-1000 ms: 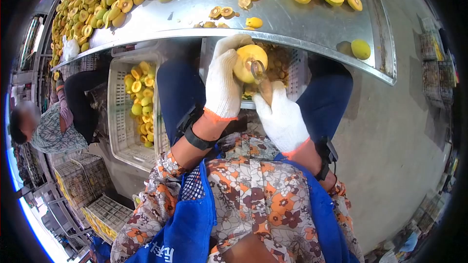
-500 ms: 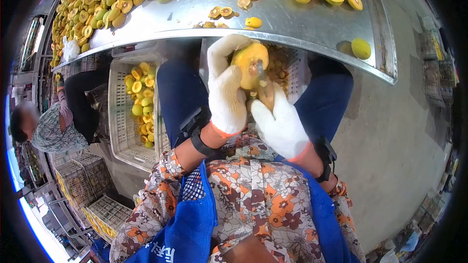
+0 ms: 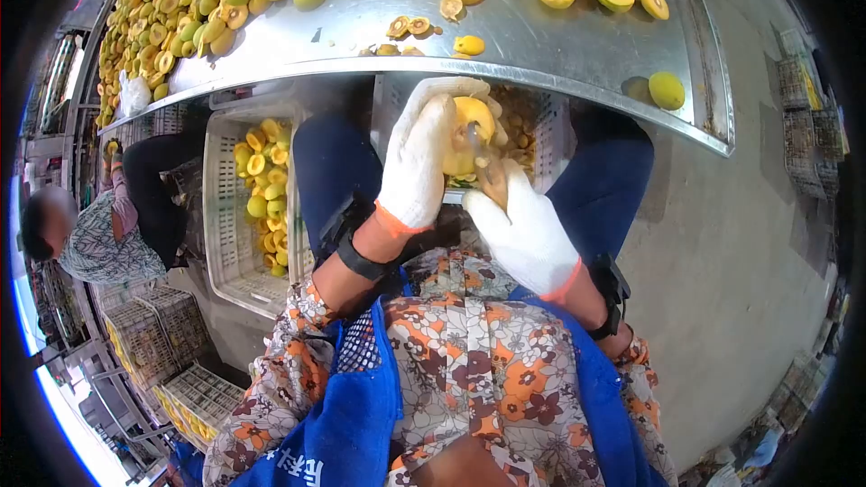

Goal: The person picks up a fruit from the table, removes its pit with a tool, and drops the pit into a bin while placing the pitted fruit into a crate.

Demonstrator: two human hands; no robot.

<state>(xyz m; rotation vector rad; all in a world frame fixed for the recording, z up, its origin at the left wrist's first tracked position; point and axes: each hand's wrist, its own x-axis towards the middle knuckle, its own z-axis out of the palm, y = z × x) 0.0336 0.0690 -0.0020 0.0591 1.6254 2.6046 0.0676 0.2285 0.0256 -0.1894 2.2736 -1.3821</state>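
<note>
Fruit (image 3: 471, 117), yellow and rounded, sits in the left hand (image 3: 419, 153), held low in front of the counter (image 3: 559, 45). That gloved hand cups it firmly, its fingers curled around the left and far sides, its back turned upward, the forearm slanting in from the lower left. The right hand (image 3: 519, 225), also gloved, comes from the lower right and pinches the handle of a small tool (image 3: 492, 179) between thumb and fingers. The tool's tip appears to meet the fruit, though blur makes it hard to say how far in it reaches.

Beneath the hands, between the knees, stands a pale crate (image 3: 552, 131) with brownish-yellow scraps (image 3: 520, 126) inside. Beside the left knee is a white basket (image 3: 225, 257) holding yellow fruit halves (image 3: 266, 185) (several show their hollowed centres). Farther left, near a seated person (image 3: 108, 234), slatted crates (image 3: 149, 334) stand together on the floor, yellow showing through the lower one. A broad heap of cut fruit (image 3: 180, 9) covers the counter's far side.
</note>
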